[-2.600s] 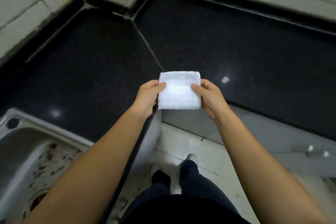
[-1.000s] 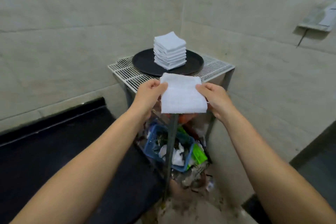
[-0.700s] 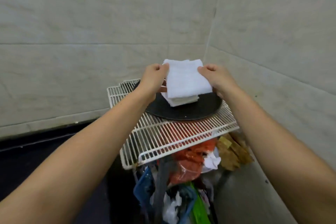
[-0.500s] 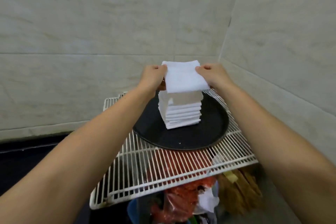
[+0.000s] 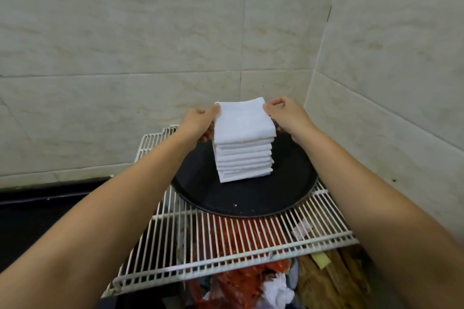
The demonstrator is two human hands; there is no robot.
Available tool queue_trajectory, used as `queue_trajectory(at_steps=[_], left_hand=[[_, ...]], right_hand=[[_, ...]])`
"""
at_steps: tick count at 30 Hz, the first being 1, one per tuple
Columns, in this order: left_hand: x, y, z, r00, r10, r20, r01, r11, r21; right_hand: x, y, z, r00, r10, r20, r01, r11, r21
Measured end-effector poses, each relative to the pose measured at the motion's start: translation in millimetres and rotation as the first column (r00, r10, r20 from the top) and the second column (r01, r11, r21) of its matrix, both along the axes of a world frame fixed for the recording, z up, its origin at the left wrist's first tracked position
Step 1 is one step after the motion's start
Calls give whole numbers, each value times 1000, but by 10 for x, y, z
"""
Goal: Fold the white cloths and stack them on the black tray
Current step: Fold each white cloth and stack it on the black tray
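A folded white cloth lies on top of a stack of several folded white cloths. The stack stands on a round black tray. My left hand grips the top cloth's left edge and my right hand grips its right edge. Both hands are level with the top of the stack. Whether the top cloth rests fully on the pile or is still slightly lifted, I cannot tell.
The tray sits on a white wire rack in a tiled wall corner. Under the rack lie red plastic bags, white scraps and brown rubbish. A black counter runs to the left.
I turned from the black counter to the rack, carrying the folded cloth in both hands. Over the last half second the cloth came down onto the top of the stack.
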State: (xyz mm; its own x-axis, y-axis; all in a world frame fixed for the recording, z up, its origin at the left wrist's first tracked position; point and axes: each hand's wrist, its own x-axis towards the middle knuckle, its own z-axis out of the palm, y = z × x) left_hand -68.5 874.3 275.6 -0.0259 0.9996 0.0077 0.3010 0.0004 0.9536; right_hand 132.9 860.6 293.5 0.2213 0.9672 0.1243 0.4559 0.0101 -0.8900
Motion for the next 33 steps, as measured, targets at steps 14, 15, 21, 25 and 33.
queue_trajectory(at_steps=[14,15,21,25,33], left_hand=[[-2517,-2081,-175,946,264,-186,-250,964,96],[-2800,-2365,-243,924,301,-236,-283,953,105],[-4388,-4308,-674,737,563,-373,-566,817,114],[-5147,-5548,-857,541,680,-494,-725,675,136],[-6243,-7536,-1356,217,777,-591,-949,311,61]], right_hand=[[-2442,-1259,19,847,310,432,-426,882,203],[-2768,-1413,-76,815,376,441,-489,854,175],[-4753,-2566,-680,537,677,503,-799,600,45],[-5971,-3574,-940,310,787,533,-925,378,-21],[-7882,-5359,-1459,-145,696,703,-987,-55,-150]])
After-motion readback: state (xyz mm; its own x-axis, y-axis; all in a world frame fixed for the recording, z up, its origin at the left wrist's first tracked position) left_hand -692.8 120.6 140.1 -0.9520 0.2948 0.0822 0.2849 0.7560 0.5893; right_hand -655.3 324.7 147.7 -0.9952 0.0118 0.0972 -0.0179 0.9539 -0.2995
